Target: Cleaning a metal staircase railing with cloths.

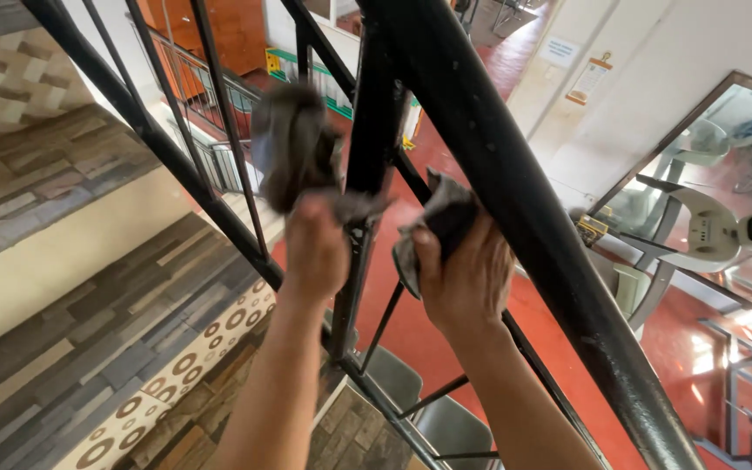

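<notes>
A grey cloth [293, 144] is wrapped behind an upright bar [367, 148] of the black metal stair railing [524, 200]. My left hand [315, 248] grips one end of the cloth on the left side of the bar. My right hand [467, 274] grips the other end of the cloth [441, 213] on the right side, just under the thick sloping handrail. Both arms reach up from the bottom of the view. The cloth's middle is hidden behind the bar.
Below the railing lies a red floor [446, 331] with grey plastic chairs [446, 426]. A tiled patterned wall [89, 348] runs at the left. At the right a framed mirror [715, 174] leans against a white wall. More railings and a stairway [211, 104] descend beyond.
</notes>
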